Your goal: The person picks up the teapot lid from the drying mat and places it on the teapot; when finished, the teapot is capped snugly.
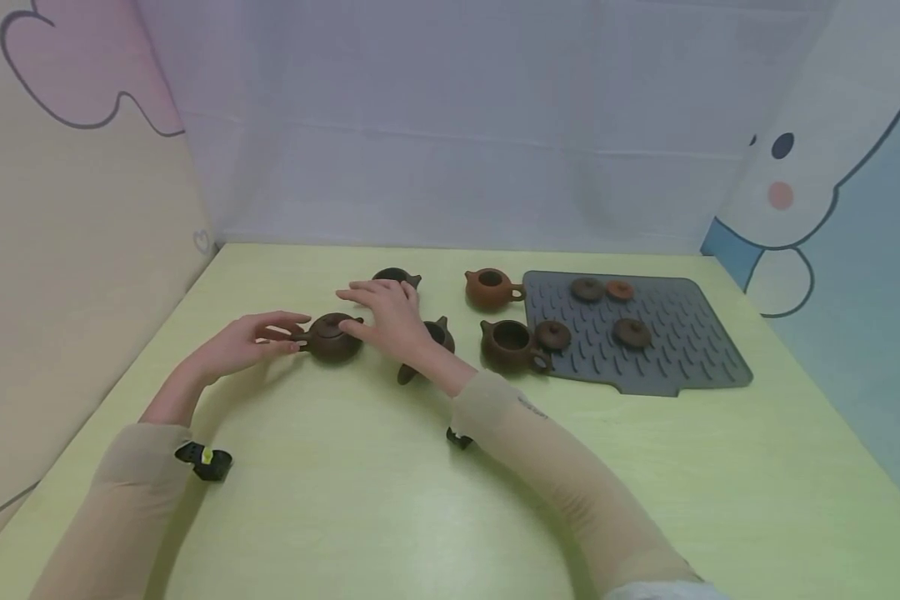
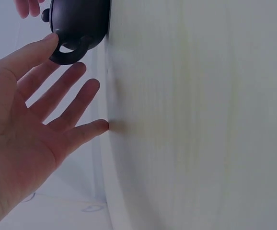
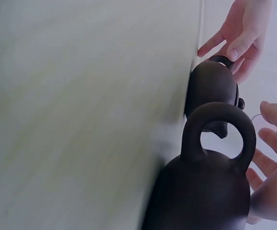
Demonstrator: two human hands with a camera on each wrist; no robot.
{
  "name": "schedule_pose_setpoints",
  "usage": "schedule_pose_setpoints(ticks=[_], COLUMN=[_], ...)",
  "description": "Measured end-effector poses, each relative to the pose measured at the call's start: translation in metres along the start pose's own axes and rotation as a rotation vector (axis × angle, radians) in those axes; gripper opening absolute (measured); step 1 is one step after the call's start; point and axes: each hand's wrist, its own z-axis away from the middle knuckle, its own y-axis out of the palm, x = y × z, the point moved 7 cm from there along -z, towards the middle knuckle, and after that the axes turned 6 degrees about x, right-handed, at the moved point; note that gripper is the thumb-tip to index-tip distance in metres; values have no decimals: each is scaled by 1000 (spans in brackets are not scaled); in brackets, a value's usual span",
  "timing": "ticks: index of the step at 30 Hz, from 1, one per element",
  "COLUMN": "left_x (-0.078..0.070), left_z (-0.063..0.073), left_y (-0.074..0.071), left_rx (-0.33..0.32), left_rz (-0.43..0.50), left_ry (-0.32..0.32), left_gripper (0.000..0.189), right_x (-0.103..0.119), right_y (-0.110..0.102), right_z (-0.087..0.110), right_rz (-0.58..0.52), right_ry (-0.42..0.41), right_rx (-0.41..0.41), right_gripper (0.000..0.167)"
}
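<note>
A dark brown teapot (image 1: 335, 346) with its lid (image 1: 333, 324) on stands at the left of the table, handle to the left. My left hand (image 1: 232, 348) pinches that handle between thumb and forefinger, its other fingers spread, as the left wrist view shows. Just right of the lid, my right hand (image 1: 393, 317) hovers with loosely extended fingers and nothing in it. Under the right wrist is a lidless dark teapot (image 1: 446, 340), partly hidden; its looped handle (image 3: 219, 109) looms large in the right wrist view. Behind the right hand another lidless dark teapot (image 1: 394, 273) is partly covered.
A reddish-brown teapot (image 1: 486, 295) and a dark teapot (image 1: 506, 357), both lidless, stand by the left edge of a grey ridged mat (image 1: 682, 358). On the mat lie a small orange-brown lid (image 1: 619, 291) and several dark lids (image 1: 632, 335). Curtains enclose the table.
</note>
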Motion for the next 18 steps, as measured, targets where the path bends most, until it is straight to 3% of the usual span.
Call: schedule_pose_setpoints(ticks=[4,10,18], left_x=[-1,-8,-23], left_z=[-1,-4,-7], left_y=[-1,-5,-10], left_rx=[-32,-132,-298], left_rz=[-5,-17,-52], left_ry=[-7,-18,47], left_gripper=[51,51,47], right_x=[-1,-2,-1], right_y=[-6,-16,-25], right_z=[7,17,33], right_rz=[-12,-49,-70], right_ry=[-23,-68,-92], right_rx=[-35,-86,-122], right_gripper=[46,43,42])
